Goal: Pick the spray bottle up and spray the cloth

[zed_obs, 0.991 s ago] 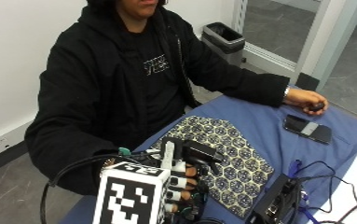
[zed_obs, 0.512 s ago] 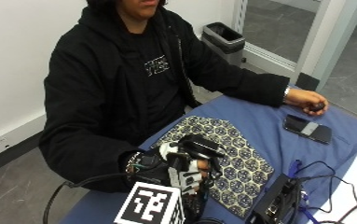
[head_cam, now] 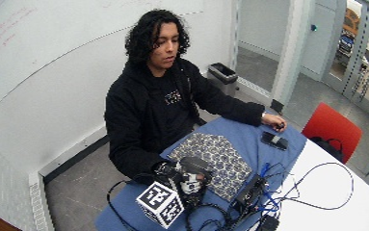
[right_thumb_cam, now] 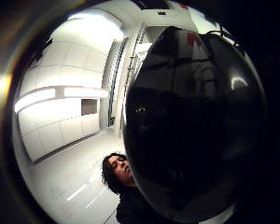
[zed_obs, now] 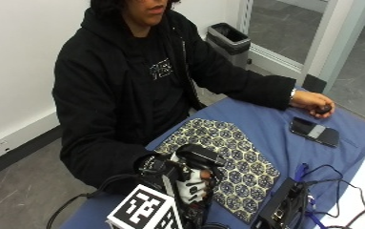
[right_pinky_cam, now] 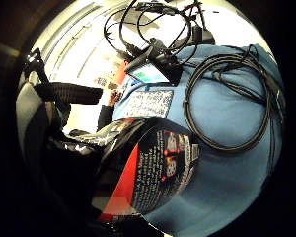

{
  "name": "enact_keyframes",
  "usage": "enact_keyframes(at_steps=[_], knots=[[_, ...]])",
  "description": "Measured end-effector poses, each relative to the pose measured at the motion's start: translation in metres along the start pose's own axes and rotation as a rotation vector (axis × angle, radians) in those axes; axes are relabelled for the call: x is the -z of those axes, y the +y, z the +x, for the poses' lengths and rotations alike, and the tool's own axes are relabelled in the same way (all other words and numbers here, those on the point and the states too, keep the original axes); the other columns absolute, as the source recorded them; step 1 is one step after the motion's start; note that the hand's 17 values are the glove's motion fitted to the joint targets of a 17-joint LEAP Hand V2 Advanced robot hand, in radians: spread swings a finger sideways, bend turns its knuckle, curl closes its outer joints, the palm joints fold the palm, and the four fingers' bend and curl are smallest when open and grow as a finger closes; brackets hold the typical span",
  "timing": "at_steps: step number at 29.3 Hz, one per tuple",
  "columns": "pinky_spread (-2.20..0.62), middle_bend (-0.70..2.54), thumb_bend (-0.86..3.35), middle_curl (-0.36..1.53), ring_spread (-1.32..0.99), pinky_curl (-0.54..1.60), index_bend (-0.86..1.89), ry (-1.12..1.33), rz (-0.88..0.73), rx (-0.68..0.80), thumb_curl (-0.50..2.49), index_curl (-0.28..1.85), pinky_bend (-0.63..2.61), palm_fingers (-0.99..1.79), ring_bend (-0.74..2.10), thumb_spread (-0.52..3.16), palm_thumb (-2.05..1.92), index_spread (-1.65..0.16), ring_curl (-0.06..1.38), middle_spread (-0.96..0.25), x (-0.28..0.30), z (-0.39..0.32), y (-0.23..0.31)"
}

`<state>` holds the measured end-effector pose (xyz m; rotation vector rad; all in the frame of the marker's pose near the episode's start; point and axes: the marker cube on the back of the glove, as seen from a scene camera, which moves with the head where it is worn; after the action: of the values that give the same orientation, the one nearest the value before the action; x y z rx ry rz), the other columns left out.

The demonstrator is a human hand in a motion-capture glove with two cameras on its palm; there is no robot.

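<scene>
In the outside view my gloved right hand (zed_obs: 191,188) grips a black spray bottle (zed_obs: 199,156) at the table's near end, its spray head just over the near edge of the cloth. The patterned cloth (zed_obs: 236,160) lies flat on the blue table (zed_obs: 268,126). The wide view shows the same hand (head_cam: 189,185), bottle (head_cam: 193,166) and cloth (head_cam: 215,153). Close against the palm are the bottle's red and black label (right_pinky_cam: 160,170) and its glossy black body (right_thumb_cam: 196,126). Whether the base touches the table is hidden.
The person's bare left hand (zed_obs: 312,101) rests at the table's far end, beside a phone (zed_obs: 314,131). A black device (zed_obs: 283,207) with cables (zed_obs: 334,191) sits right of the cloth. A coiled cable (right_pinky_cam: 227,98) lies on the table. A bin (zed_obs: 231,40) stands behind.
My right hand has sunk slightly toward the table's near edge and turned a little, still gripping the bottle. The cloth and the left hand have stayed put.
</scene>
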<state>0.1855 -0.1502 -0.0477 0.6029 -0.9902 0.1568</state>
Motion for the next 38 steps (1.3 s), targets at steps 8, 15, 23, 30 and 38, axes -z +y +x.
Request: enact_keyframes(at_steps=[8,15,23,30,38], knots=[[-0.29,0.64,0.11,0.56,-0.2,0.42,0.28,0.025,-0.067,-0.035,0.5,0.46,0.49,1.42,0.69,1.18,0.93,-0.25,0.5,-0.18,0.007,-0.003,0.017],[-0.29,0.67,0.11,0.58,-0.2,0.43,0.3,0.164,-0.316,-0.114,0.51,0.5,0.5,1.38,0.71,1.22,0.95,-0.25,0.51,-0.17,-0.024,-0.039,0.036],[-0.28,0.69,0.11,0.59,-0.2,0.43,0.28,0.237,-0.667,-0.433,0.53,0.52,0.54,1.36,0.72,1.26,0.97,-0.25,0.51,-0.17,-0.067,-0.098,0.077],[-0.27,0.69,0.12,0.59,-0.2,0.44,0.27,0.358,-0.927,-0.647,0.54,0.54,0.55,1.33,0.72,1.31,1.0,-0.25,0.51,-0.17,-0.089,-0.101,0.106],[-0.26,0.69,0.12,0.6,-0.2,0.44,0.24,0.461,-1.147,-0.924,0.55,0.55,0.55,1.31,0.72,1.36,1.01,-0.25,0.5,-0.17,-0.1,-0.059,0.135]])
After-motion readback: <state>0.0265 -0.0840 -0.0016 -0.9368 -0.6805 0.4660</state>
